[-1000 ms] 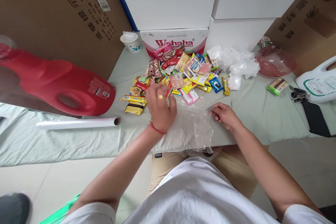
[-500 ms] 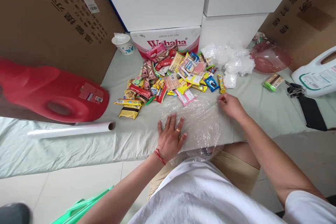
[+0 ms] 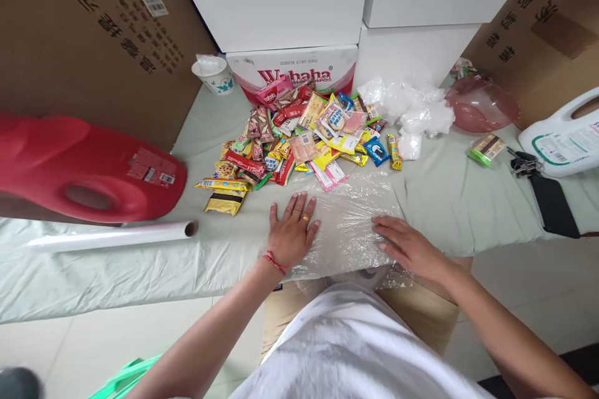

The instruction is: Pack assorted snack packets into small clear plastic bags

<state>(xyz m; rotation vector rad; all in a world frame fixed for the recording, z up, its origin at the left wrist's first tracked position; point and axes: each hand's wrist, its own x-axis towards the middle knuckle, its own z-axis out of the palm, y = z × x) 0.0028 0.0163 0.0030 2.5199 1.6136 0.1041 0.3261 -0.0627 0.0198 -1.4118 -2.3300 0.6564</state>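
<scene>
A sheet of clear plastic film (image 3: 344, 218) lies spread on the cloth-covered table, its near edge hanging over the front toward my lap. My left hand (image 3: 292, 230) rests flat on the film's left side, fingers spread. On the right side of the film lies my right hand (image 3: 407, 246), palm down with its fingers stretched out. Just beyond the film is a heap of wrapped snacks (image 3: 304, 118) in many colours. To the left of my left hand lies a white roll (image 3: 116, 235) with a hollow core.
At the left lies a red jug (image 3: 88, 168). A paper cup (image 3: 214, 75) stands by the Wahaha box (image 3: 294, 68). Crumpled white plastic (image 3: 407, 106), a pink bowl (image 3: 482, 106), a snack pack (image 3: 486, 149), keys (image 3: 523, 162), a black phone (image 3: 555, 206) and a white jug (image 3: 568, 137) are right.
My right hand has come down and nearer from the film's far right corner, and its fingers have opened flat. The film looks flatter. My left hand stays pressed on it.
</scene>
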